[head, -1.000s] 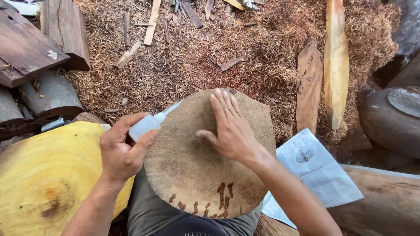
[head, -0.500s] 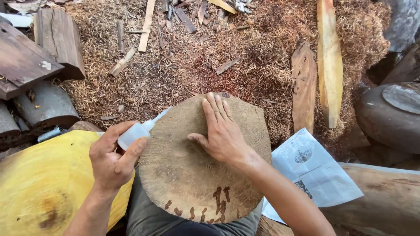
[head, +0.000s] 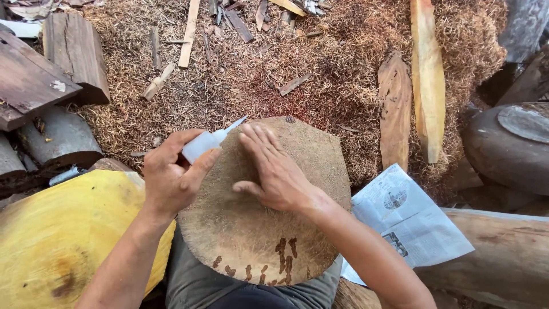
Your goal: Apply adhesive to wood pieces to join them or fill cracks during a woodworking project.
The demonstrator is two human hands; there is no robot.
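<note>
On the lap, a round brown wooden disc [head: 257, 229] is pressed flat by the open right hand [head: 274, 171]; a small white squeeze bottle [head: 203, 144] is gripped in the left hand [head: 171, 177], nozzle at the disc's upper edge.

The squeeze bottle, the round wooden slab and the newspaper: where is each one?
Squeeze bottle [head: 201, 144], head view, on its white body.
Round wooden slab [head: 246, 240], head view, on its bare face.
Newspaper [head: 409, 220], head view, on the open page.

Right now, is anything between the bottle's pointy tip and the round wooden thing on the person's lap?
Nothing visible. The left hand holds the small white squeeze bottle, whose nozzle points over the round wooden piece at its far edge. The right hand lies flat on the wood, beside the tip.
</note>
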